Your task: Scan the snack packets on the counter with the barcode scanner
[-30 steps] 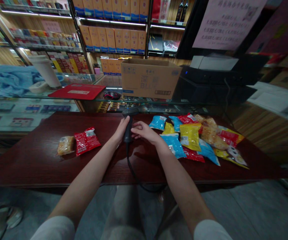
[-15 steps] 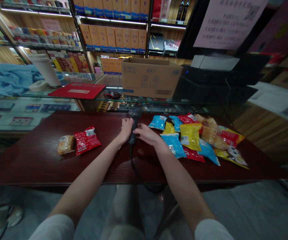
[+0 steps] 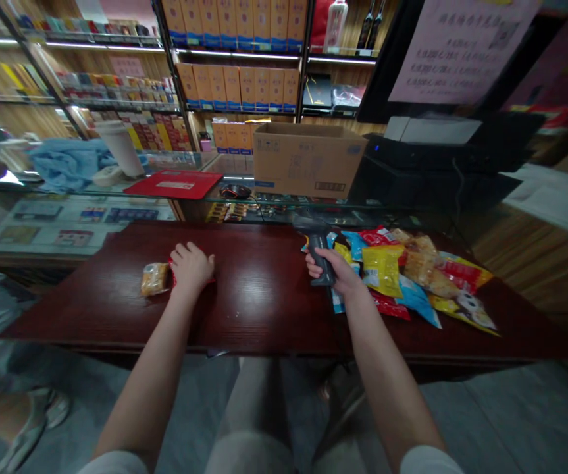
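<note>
My right hand [image 3: 335, 273] is wrapped round the grip of a dark handheld barcode scanner [image 3: 317, 249], held upright beside a heap of snack packets [image 3: 402, 280] in blue, yellow and red on the dark red table [image 3: 258, 289]. My left hand [image 3: 191, 265] lies palm down on a red snack packet [image 3: 210, 279], which it mostly covers. Fingers of that hand are curled over the packet. An orange-brown wrapped pastry [image 3: 154, 278] sits just left of that hand.
A glass counter behind the table carries a cardboard box [image 3: 306, 159], a red mat [image 3: 172, 184], a computer mouse [image 3: 235, 191], a white cup [image 3: 120, 146] and a blue cloth [image 3: 66, 162]. Black equipment [image 3: 441, 158] stands at the right. Stocked shelves fill the back wall.
The scanner passed from both hands at the table's middle into my right hand alone, which moved right to the snack heap. My left hand went left onto the red packet.
</note>
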Tool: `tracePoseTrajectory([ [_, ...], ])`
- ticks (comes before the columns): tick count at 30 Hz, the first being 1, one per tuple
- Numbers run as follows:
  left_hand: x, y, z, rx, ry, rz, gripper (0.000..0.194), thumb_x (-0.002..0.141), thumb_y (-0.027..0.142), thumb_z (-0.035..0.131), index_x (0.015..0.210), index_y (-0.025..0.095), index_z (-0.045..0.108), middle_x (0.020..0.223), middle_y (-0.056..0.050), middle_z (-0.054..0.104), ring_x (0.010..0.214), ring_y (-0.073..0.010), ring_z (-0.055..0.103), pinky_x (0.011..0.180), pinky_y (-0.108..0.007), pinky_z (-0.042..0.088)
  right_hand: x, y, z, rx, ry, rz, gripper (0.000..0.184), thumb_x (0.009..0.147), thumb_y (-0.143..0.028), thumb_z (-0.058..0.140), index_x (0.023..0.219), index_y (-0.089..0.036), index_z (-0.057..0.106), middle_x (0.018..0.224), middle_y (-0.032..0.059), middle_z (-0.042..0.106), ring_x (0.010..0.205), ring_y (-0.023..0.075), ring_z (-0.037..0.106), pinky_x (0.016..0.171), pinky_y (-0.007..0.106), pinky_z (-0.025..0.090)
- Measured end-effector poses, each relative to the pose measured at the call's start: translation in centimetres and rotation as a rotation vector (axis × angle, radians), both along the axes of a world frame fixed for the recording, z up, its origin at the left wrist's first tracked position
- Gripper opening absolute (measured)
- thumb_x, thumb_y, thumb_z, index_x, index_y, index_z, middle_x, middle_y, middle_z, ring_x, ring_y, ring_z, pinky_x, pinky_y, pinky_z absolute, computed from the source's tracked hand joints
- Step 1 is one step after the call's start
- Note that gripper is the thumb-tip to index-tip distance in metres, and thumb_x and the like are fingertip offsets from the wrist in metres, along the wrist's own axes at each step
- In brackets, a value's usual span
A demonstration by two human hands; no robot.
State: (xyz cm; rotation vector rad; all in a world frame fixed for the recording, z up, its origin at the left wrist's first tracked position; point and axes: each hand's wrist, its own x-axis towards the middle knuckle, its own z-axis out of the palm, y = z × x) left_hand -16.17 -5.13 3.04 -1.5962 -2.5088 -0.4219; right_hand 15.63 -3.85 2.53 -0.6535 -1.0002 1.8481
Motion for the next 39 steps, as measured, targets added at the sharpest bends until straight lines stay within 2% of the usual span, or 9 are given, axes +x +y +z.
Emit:
tracePoseTrajectory([
  [4,-1.4,-0.2,-2.4,-0.058,0.069,-0.049,0.071,0.087,0.035,0.054,0.134,-0.017,0.045,0.129,-0.04,0.051,0.123,-0.0468,0.049,0.101,-0.051,0.04,2.2,-2.4,-0.8,0.037,-0.008,-0.018,0.03,0.076,-0.036,0.074,0.094,-0.017,0.058,0.066,-0.0047,0.051,0.045,0.0043,0.036,0.044,0.02,0.031],
  [8,0.4,1.3,-3.2,-0.123,-0.04,-0.292,0.054,0.085,0.042,0.057,0.127,0.008,0.064,0.135,-0.025,0.055,0.127,-0.0464,0.045,0.103,-0.055,0.039,3.6,-3.8,-1.7,0.049,-0.002,-0.057,0.029,0.077,-0.036,0.072,0.094,-0.018,0.058,0.068,-0.0048,0.048,0.045,0.0045,0.034,0.043,0.02,0.03],
  [12,4.1,2.7,-3.6,0.087,-0.215,-0.645,0.058,0.085,0.045,0.059,0.139,0.025,0.057,0.156,-0.015,0.039,0.14,-0.0396,0.035,0.11,-0.057,0.032,4.1,-4.3,-2.0,0.047,0.014,-0.079,0.029,0.074,-0.034,0.072,0.093,-0.017,0.058,0.068,-0.005,0.048,0.044,0.0037,0.032,0.043,0.02,0.029],
  [16,6.3,3.6,-3.1,0.023,-0.274,-0.54,0.086,0.076,0.051,0.069,0.144,0.004,0.045,0.145,-0.032,0.045,0.133,-0.0449,0.046,0.103,-0.054,0.041,4.3,-4.3,-2.0,0.044,0.036,-0.055,0.028,0.073,-0.035,0.072,0.089,-0.017,0.058,0.066,-0.0057,0.049,0.042,0.003,0.028,0.041,0.019,0.025],
  [20,6.9,4.4,-2.2,-0.275,-0.27,-0.511,0.055,0.071,0.058,0.071,0.1,0.012,0.065,0.112,-0.027,0.067,0.111,-0.0427,0.064,0.092,-0.046,0.049,4.3,-4.3,-2.1,0.068,0.028,-0.046,0.032,0.075,-0.035,0.07,0.099,-0.018,0.058,0.064,-0.0065,0.051,0.04,0.0034,0.028,0.04,0.02,0.025],
  [22,7.3,5.2,-2.2,-0.183,-0.391,-0.53,0.05,0.068,0.059,0.073,0.092,0.017,0.06,0.105,-0.021,0.069,0.106,-0.0396,0.067,0.09,-0.046,0.05,4.2,-4.2,-2.1,0.078,0.012,-0.035,0.034,0.077,-0.035,0.068,0.104,-0.019,0.056,0.065,-0.0065,0.052,0.04,0.0036,0.029,0.041,0.02,0.026],
  [29,10.5,8.5,-4.4,0.267,-1.388,-0.621,0.054,0.067,0.036,0.079,0.103,0.021,0.042,0.105,-0.009,0.068,0.097,-0.0229,0.069,0.09,-0.044,0.054,3.9,-2.4,-1.2,0.064,-0.072,-0.063,0.032,0.075,-0.04,0.073,0.084,-0.02,0.05,0.066,-0.0048,0.054,0.042,0.0039,0.037,0.04,0.019,0.03],
  [33,11.6,8.2,-5.4,0.317,-1.483,-0.694,0.058,0.063,0.035,0.081,0.108,0.019,0.048,0.108,-0.008,0.068,0.1,-0.0227,0.068,0.097,-0.046,0.051,3.5,-1.4,-0.8,0.061,-0.094,-0.072,0.036,0.076,-0.042,0.074,0.077,-0.021,0.044,0.059,-0.0068,0.049,0.038,0.0034,0.033,0.036,0.019,0.026],
  [39,11.3,7.4,-4.9,0.346,-1.484,-0.671,0.053,0.067,0.042,0.077,0.108,0.015,0.057,0.109,-0.011,0.07,0.1,-0.0258,0.068,0.095,-0.046,0.052,2.8,-2.0,-0.8,0.031,-0.184,-0.142,0.043,0.072,-0.041,0.076,0.103,-0.019,0.054,0.056,-0.0097,0.051,0.035,0.0043,0.034,0.036,0.019,0.026],
])
